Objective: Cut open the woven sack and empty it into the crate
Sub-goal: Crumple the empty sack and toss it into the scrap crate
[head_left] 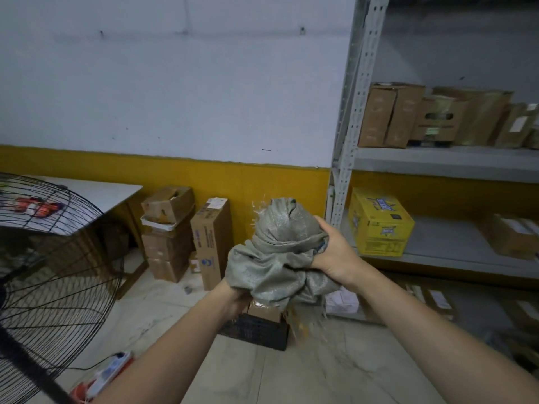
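Above the crate (256, 330), our right hand (332, 255) is clamped on the woven sack (277, 255), its fingers curled deep into a bunch of the grey-green cloth near the upper end. Our left hand (237, 300) sits under the lower folds and touches them. Its fingers are buried in the cloth, so we cannot tell how tightly they close.

The sack hangs crumpled and limp between the two hands, in the air over the dark crate on the floor (335, 368). Frayed strands (293, 319) trail from its lower edge. We judge the cutting done and the emptying nearly over, since a brown box (264, 312) lies in the crate.

Next we would need to shake the open end straight down, keeping it inside the crate's rim so nothing lands on the floor. A black fan (49, 281) stands well apart at our left.
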Demonstrator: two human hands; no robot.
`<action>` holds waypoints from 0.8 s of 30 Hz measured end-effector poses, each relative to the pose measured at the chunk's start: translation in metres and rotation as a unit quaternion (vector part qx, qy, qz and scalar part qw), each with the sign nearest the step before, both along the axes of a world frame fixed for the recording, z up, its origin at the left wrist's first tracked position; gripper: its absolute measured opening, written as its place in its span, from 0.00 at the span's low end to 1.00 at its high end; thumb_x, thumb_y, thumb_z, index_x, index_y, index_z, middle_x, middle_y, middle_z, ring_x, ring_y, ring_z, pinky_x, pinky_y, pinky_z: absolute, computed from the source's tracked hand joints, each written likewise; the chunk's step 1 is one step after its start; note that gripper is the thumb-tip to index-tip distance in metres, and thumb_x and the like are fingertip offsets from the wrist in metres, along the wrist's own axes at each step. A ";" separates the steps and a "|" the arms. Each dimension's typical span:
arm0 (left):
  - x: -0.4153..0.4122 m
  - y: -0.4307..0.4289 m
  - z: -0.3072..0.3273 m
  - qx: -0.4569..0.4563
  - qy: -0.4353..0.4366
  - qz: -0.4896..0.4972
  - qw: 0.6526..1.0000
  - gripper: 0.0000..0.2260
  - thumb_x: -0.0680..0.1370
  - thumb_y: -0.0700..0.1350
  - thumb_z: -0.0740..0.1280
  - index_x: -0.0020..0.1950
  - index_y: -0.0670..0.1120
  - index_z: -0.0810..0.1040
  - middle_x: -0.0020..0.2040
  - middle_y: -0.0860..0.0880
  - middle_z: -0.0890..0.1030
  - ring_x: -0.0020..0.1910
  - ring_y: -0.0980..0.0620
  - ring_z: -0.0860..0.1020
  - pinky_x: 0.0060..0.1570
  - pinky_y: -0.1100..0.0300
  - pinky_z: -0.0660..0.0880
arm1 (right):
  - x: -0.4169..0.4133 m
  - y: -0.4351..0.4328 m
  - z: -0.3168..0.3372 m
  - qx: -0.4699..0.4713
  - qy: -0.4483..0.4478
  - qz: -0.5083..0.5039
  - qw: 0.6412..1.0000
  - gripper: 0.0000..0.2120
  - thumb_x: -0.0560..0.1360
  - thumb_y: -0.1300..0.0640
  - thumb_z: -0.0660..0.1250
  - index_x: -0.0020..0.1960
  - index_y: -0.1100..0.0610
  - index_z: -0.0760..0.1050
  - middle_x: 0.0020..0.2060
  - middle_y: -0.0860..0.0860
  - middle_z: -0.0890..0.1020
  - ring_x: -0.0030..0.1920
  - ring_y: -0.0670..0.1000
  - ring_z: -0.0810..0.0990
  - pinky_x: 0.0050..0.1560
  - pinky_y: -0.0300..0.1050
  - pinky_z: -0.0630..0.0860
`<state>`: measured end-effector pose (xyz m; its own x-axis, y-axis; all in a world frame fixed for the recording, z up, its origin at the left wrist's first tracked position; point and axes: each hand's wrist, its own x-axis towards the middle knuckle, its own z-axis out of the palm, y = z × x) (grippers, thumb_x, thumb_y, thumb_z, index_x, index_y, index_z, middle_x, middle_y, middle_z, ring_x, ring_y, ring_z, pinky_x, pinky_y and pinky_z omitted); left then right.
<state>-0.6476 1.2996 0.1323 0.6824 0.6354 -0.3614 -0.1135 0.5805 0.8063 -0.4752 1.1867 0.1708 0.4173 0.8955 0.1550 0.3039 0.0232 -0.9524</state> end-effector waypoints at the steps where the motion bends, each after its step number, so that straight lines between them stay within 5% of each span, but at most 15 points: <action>1: -0.004 0.008 0.000 0.028 0.020 -0.049 0.998 0.05 0.82 0.39 0.63 0.55 0.41 0.77 0.40 0.42 0.85 0.43 0.45 0.78 0.29 0.61 0.79 | 0.004 0.001 0.001 0.001 -0.021 -0.021 1.000 0.43 0.58 0.56 0.85 0.69 0.51 0.70 0.59 0.49 0.82 0.58 0.46 0.81 0.59 0.46 0.79; 3: -0.012 0.029 -0.008 0.106 0.032 -0.079 0.991 0.19 0.77 0.36 0.69 0.66 0.48 0.75 0.55 0.42 0.83 0.50 0.45 0.81 0.41 0.53 0.80 | 0.010 0.004 0.006 0.027 -0.051 -0.078 0.995 0.35 0.61 0.59 0.84 0.64 0.54 0.73 0.55 0.49 0.83 0.53 0.44 0.83 0.55 0.41 0.80; 6: -0.018 0.046 -0.001 0.088 -0.018 -0.083 0.993 0.23 0.79 0.44 0.67 0.73 0.58 0.69 0.66 0.43 0.78 0.63 0.42 0.79 0.57 0.39 0.77 | 0.017 0.011 0.005 0.064 -0.063 -0.155 0.984 0.28 0.63 0.60 0.82 0.58 0.53 0.74 0.51 0.47 0.83 0.51 0.47 0.83 0.55 0.47 0.81; 9: -0.003 0.037 0.014 0.147 -0.065 -0.155 0.975 0.32 0.72 0.58 0.74 0.73 0.66 0.65 0.67 0.51 0.79 0.61 0.45 0.81 0.46 0.46 0.81 | 0.012 0.024 -0.007 0.066 -0.099 -0.186 0.975 0.26 0.61 0.58 0.83 0.55 0.53 0.76 0.53 0.48 0.80 0.55 0.50 0.80 0.58 0.46 0.77; 11: 0.014 0.029 0.016 0.188 -0.063 -0.171 0.965 0.43 0.63 0.62 0.79 0.74 0.67 0.63 0.67 0.56 0.77 0.61 0.48 0.81 0.48 0.48 0.81 | 0.001 0.032 -0.011 0.065 -0.133 -0.195 0.969 0.25 0.61 0.57 0.83 0.53 0.52 0.76 0.56 0.49 0.74 0.58 0.51 0.76 0.59 0.43 0.74; 14: 0.031 0.028 0.012 0.188 -0.095 -0.119 0.970 0.51 0.56 0.62 0.82 0.75 0.63 0.62 0.68 0.52 0.78 0.63 0.48 0.80 0.55 0.43 0.80 | -0.010 0.040 -0.013 0.070 -0.084 -0.141 0.984 0.21 0.57 0.50 0.83 0.45 0.50 0.77 0.49 0.50 0.82 0.50 0.51 0.82 0.52 0.50 0.80; 17: 0.032 0.034 0.009 0.156 -0.145 -0.065 0.975 0.47 0.58 0.59 0.83 0.73 0.50 0.68 0.64 0.44 0.81 0.60 0.46 0.82 0.52 0.50 0.81 | -0.020 0.048 -0.018 0.035 -0.096 -0.105 0.989 0.16 0.58 0.56 0.81 0.41 0.52 0.77 0.37 0.49 0.85 0.39 0.51 0.84 0.41 0.52 0.81; 20: 0.031 0.035 0.004 0.124 -0.129 0.002 0.984 0.31 0.66 0.49 0.80 0.65 0.41 0.77 0.57 0.39 0.84 0.52 0.45 0.85 0.45 0.54 0.82 | -0.035 0.058 -0.022 0.028 -0.079 -0.069 0.994 0.17 0.58 0.71 0.74 0.31 0.51 0.72 0.25 0.43 0.78 0.28 0.43 0.75 0.31 0.41 0.70; 24: 0.024 0.046 -0.013 0.043 -0.110 0.087 0.989 0.28 0.66 0.46 0.78 0.64 0.39 0.78 0.58 0.36 0.83 0.53 0.39 0.84 0.49 0.47 0.82 | -0.058 0.077 -0.032 0.016 -0.060 -0.027 0.998 0.16 0.54 0.71 0.71 0.34 0.52 0.75 0.30 0.47 0.80 0.32 0.48 0.78 0.33 0.48 0.74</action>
<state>-0.6240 1.3454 0.1190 0.6171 0.7713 -0.1558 -0.3838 0.4679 0.7961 -0.5336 1.2633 0.1385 0.4412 0.8661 0.2348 0.4177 0.0334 -0.9079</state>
